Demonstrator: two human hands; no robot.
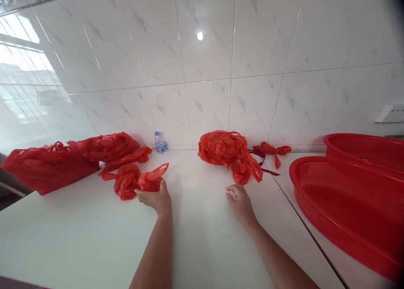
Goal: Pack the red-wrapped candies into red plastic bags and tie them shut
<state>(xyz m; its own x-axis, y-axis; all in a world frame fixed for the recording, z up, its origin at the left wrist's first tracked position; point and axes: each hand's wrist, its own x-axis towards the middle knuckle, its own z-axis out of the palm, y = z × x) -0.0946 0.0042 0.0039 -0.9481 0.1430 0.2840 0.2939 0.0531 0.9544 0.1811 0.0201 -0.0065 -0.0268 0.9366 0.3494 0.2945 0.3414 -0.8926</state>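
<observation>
My left hand (157,201) is at a small knotted red plastic bag (150,180), its thumb up and its fingers stretched to the left along the bag's near side. Right beside that bag lies another crumpled red plastic bag (125,183). My right hand (241,202) hovers over the white table with its fingers loosely bent and apart, holding nothing. Just beyond it sits a small tied red bag (242,172), against a larger bundle of red plastic bags (222,148).
Larger red bags (63,167) fill the table's (94,238) far left. A small water bottle (160,143) stands by the tiled wall. A knotted red bag (272,149) and dark red ribbon (270,172) lie right of the bundle. Red plastic baskets (328,213) occupy the right side.
</observation>
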